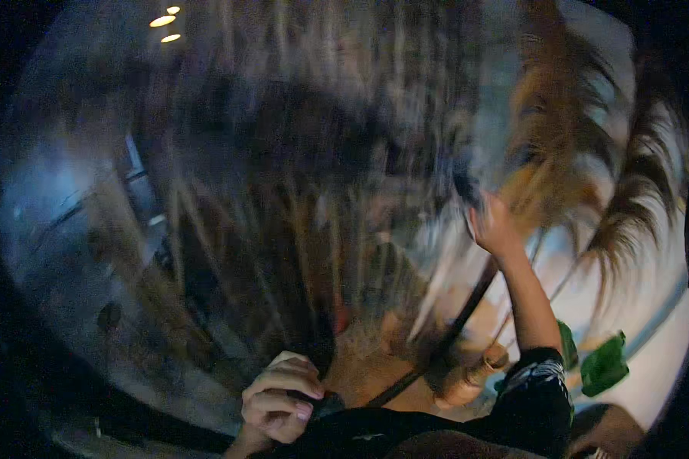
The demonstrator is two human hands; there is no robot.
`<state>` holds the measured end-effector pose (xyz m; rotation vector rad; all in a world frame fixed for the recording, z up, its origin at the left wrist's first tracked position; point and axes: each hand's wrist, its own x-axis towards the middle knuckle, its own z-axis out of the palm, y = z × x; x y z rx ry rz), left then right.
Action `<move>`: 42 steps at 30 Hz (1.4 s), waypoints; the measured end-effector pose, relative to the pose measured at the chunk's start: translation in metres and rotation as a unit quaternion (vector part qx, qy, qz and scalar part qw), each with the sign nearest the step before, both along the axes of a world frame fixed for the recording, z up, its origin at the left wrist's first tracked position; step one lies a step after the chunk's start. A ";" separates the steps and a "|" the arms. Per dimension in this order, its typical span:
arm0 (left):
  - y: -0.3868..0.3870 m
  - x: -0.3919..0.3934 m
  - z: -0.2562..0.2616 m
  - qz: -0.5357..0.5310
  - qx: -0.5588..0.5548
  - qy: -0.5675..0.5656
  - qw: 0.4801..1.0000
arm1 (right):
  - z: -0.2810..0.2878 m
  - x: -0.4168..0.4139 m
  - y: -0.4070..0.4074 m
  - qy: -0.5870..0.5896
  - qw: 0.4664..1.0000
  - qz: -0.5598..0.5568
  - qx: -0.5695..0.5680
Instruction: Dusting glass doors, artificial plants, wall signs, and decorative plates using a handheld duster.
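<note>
My left hand is held low in front of my dark shirt, its fingers curled. Against its fingertips is a small dark rounded object; whether the hand grips it cannot be made out. My right hand is raised at the end of a bent arm, to the right of the middle. A dark blurred object sticks up from its fingers, and they appear closed around it. Brown feathery plumes spread just beyond that hand. Motion blur hides the details of both held areas.
More dark plumes curve down the right side before a pale surface. A dark slanting bar passes below my right hand. A brown, vase-like object and green leaf-like pieces lie near my right sleeve. Small lights glow at upper left.
</note>
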<state>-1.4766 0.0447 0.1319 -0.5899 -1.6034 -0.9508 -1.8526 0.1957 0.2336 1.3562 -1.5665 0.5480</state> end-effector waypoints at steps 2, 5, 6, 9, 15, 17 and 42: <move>-0.004 0.002 0.003 -0.008 -0.044 0.037 0.998 | 0.000 -0.035 0.020 0.115 0.985 0.037 0.126; -0.020 0.021 0.006 0.006 -0.155 0.037 0.987 | 0.003 -0.053 0.018 0.201 0.978 0.023 0.047; -0.009 0.047 0.014 0.055 -0.187 0.035 0.980 | 0.018 -0.043 0.007 0.127 0.991 -0.046 0.018; -0.020 0.034 0.005 0.084 -0.191 0.053 0.977 | 0.035 -0.036 0.001 -0.159 0.980 -0.106 -0.047; -0.008 0.046 -0.006 0.046 -0.145 0.085 0.985 | -0.026 -0.108 0.016 -0.025 0.995 -0.088 -0.041; 0.001 0.054 -0.013 -0.099 -0.032 0.003 0.995 | -0.042 -0.106 0.014 0.028 0.988 -0.143 0.057; 0.039 0.077 0.020 -0.285 -0.083 -0.083 0.951 | -0.074 0.022 0.009 0.092 0.945 0.124 0.288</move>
